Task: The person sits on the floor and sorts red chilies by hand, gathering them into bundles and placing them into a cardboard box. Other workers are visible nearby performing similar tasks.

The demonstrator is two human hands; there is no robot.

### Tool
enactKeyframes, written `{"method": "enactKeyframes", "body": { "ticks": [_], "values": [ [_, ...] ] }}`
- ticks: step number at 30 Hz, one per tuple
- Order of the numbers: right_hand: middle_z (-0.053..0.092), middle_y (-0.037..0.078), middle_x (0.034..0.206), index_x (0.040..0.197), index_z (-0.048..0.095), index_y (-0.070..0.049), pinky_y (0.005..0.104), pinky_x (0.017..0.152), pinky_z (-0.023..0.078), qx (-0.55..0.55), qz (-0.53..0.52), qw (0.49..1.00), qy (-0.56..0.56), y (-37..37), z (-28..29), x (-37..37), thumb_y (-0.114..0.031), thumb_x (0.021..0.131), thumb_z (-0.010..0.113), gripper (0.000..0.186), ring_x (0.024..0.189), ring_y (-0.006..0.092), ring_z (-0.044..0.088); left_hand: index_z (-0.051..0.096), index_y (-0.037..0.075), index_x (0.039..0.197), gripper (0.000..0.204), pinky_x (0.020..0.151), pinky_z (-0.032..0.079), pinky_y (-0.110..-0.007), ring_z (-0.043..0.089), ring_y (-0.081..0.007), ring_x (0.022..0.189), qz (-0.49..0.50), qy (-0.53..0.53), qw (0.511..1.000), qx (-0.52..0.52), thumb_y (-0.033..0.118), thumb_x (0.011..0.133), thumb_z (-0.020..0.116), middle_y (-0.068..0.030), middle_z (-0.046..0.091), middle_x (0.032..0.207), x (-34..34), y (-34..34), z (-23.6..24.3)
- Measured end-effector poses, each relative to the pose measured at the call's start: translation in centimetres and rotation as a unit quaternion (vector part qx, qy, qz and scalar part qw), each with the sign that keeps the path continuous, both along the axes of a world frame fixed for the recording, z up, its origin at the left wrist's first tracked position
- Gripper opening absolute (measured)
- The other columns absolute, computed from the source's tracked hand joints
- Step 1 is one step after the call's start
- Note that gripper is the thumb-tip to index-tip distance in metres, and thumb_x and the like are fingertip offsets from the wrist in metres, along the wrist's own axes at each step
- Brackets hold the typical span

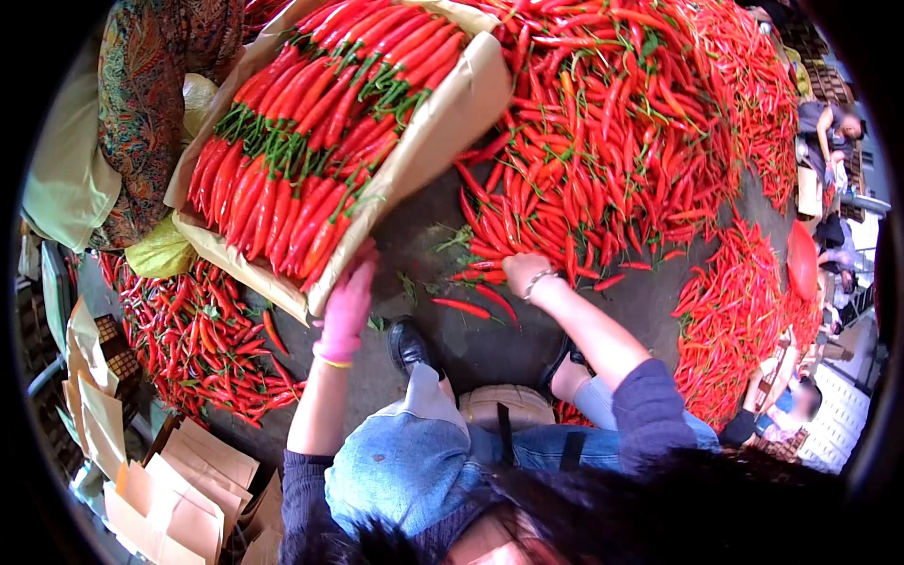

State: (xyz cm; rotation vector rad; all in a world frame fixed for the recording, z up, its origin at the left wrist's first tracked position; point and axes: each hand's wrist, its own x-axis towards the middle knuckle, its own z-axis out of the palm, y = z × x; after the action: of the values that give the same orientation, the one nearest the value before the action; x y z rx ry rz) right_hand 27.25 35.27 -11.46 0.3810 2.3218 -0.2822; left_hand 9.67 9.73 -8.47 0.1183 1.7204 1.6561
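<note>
My left hand (pixel 347 303), in a pink glove, grips the near right edge of a box (pixel 468 94) lined with brown paper. Inside lie rows of long red chili peppers (pixel 240 202) with green stems meeting between the rows. My right hand (pixel 523 270), bare with a bracelet at the wrist, reaches to the lower edge of a big loose heap of red chilies (pixel 603 151). Its fingers are curled, and whatever they hold is hidden. A few stray chilies (pixel 461 307) lie on the dark floor between my hands.
More chili heaps (pixel 202 348) (pixel 725 330) lie at left and right. Folded cardboard (pixel 188 490) is stacked at lower left. A person in a patterned sleeve (pixel 137 160) is beside the box. Other people (pixel 824 132) work along the right rim. A padded seat (pixel 499 407) is beneath me.
</note>
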Motion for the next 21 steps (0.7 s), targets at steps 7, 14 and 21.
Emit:
{"method": "enactKeyframes", "body": {
  "ticks": [7,14,21],
  "values": [
    [0.068,0.012,0.079,0.094,0.064,-0.007,0.0425,0.065,0.053,-0.05,-0.052,0.987,0.141,-4.4,-3.9,8.5,-0.03,0.075,0.068,0.029,0.076,0.0292,0.067,0.047,0.005,0.134,0.042,0.055,0.048,-0.025,0.059,-0.0115,0.062,-0.301,-0.105,0.94,-0.118,0.018,0.093,0.051,-0.0059,0.062,0.08,5.4,0.1,-0.7],
    [0.065,0.012,0.069,0.1,0.066,-0.013,0.0354,0.063,0.052,-0.289,-0.191,0.933,0.095,-2.3,-0.5,15.2,-0.018,0.074,0.06,0.027,0.069,0.0256,0.066,0.053,0.01,0.122,0.042,0.063,0.05,-0.036,0.065,-0.0259,0.069,-0.377,0.259,0.866,-0.203,0.031,0.087,0.061,-0.0126,0.063,0.075,15.2,1.9,-9.5],
    [0.064,0.021,0.085,0.101,0.048,-0.007,0.0502,0.075,0.048,-0.105,-0.415,0.886,0.175,-6.9,-3.3,21.6,-0.015,0.075,0.061,0.03,0.085,0.0435,0.061,0.047,0.005,0.118,0.041,0.064,0.046,-0.027,0.055,-0.0155,0.073,-0.195,0.24,0.942,-0.129,-0.006,0.079,0.054,-0.006,0.05,0.088,15.1,-0.4,-12.0]
  ]
}}
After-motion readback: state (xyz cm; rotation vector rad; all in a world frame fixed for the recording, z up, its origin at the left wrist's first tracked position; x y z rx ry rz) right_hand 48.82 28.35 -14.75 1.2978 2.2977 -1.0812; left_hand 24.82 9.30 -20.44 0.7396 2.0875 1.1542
